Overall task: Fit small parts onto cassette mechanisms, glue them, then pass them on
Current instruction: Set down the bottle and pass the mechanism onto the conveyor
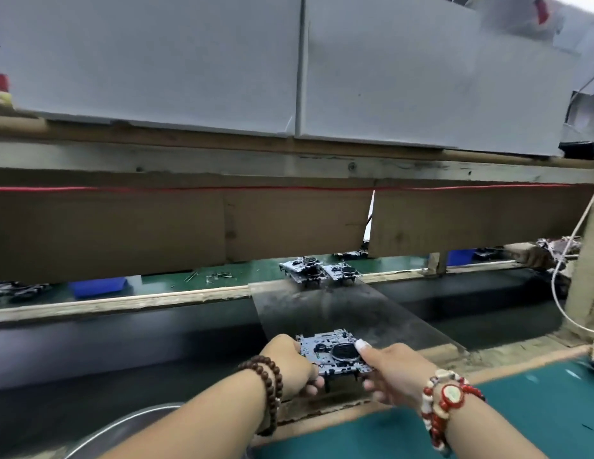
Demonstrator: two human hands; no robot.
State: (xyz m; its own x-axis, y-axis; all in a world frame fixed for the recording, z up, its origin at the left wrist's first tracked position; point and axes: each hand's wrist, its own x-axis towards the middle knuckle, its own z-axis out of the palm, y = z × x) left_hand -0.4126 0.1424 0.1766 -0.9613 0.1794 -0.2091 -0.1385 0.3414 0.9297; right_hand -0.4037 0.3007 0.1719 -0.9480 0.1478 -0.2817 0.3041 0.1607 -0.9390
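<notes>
A silvery cassette mechanism [332, 354] with a black round wheel sits at the near end of a clear plastic ramp [348, 309] that bridges the dark conveyor belt. My left hand [292, 366] grips its left edge. My right hand [391, 369] holds its right edge, thumb on top beside the wheel. Two more cassette mechanisms [319, 271] lie side by side at the far end of the ramp, on the green table across the belt.
A dark conveyor belt [123, 346] runs left to right under the ramp. Cardboard panels [156, 233] hang low over the far table. Blue bins [98, 286], loose screws [216, 276], a white cable [560, 279] at right, a metal bowl [130, 432] near left.
</notes>
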